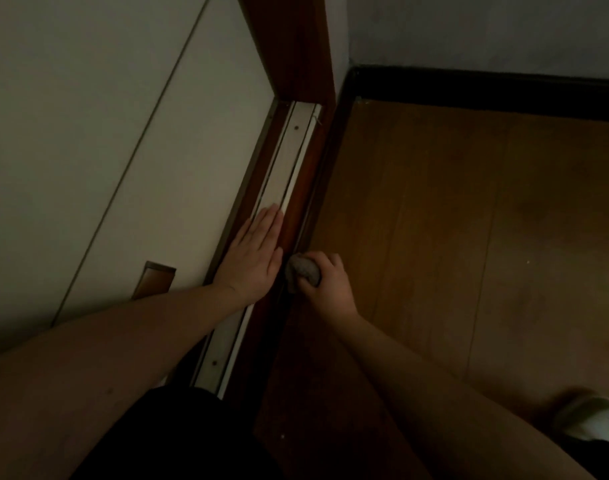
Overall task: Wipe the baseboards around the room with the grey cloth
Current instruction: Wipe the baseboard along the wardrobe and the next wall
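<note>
Currently my right hand (pixel 325 284) clamps the bunched grey cloth (pixel 303 271), pressing it against what seems, in dim light, the dark baseboard (pixel 305 216) just ahead. My left hand (pixel 256 258), fingers straight, lies flat on the door track (pixel 289 161) alongside, probably bracing me.

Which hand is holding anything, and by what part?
Right hand grips the grey cloth, bunched up in its fingers. Left hand lies flat and open, holding nothing.

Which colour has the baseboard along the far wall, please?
Black, or very dark; the baseboard shows best in the head view, the only one, which is dim.
</note>
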The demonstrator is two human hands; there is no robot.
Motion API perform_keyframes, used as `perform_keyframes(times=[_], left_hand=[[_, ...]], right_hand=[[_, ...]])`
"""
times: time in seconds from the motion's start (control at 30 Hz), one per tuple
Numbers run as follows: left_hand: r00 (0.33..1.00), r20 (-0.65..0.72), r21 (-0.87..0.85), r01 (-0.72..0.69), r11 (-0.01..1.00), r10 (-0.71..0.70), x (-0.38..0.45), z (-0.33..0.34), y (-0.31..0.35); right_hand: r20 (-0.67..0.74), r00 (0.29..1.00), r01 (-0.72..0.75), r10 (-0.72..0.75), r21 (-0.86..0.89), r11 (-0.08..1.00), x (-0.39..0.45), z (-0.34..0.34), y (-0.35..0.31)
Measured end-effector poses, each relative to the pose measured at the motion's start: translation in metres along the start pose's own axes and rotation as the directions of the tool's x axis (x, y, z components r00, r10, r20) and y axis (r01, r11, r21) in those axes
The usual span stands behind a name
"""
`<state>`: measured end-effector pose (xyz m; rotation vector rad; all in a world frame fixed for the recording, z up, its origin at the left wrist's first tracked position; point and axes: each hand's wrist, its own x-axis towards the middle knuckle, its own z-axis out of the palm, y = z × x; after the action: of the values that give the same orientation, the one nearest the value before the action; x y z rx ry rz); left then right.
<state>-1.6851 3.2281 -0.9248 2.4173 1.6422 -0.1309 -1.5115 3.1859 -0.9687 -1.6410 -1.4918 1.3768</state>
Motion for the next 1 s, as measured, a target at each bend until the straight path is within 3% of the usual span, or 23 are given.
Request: perform_keyframes(times=[0.13, 0.23, 0.33, 0.63, 1.0], left_hand=[[0.998, -0.024, -0.018, -0.066, 0.998, 0.066, 0.021, -0.017, -0.003], [0.985, -0.142, -0.066, 0.087, 0.994, -0.096, 0.076, -0.032, 0.001], [0.971, -0.131, -0.098, 0.190, 0.977, -0.202, 0.117, -0.030, -0.002], [0.977, -0.109, -0.108, 0.170, 0.980, -0.181, 0.124, -0.017, -0.007], [0.976, -0.156, -0.152, 0.130, 0.980, -0.153, 0.121, -0.013, -0.007]], right_hand=[[-0.032, 0.999, 0.002, -0.002, 0.000, 1.000, -0.004, 0.003, -0.010], [-0.040, 0.999, 0.013, -0.013, 0.004, 1.000, -0.012, 0.009, -0.008], [-0.090, 0.996, 0.020, -0.018, 0.019, 1.000, -0.013, 0.015, -0.001], [-0.276, 0.957, 0.046, -0.088, -0.155, 0.987, 0.006, 0.023, -0.020], [-0.352, 0.930, 0.013, -0.108, -0.263, 0.965, 0.144, -0.062, -0.048]])
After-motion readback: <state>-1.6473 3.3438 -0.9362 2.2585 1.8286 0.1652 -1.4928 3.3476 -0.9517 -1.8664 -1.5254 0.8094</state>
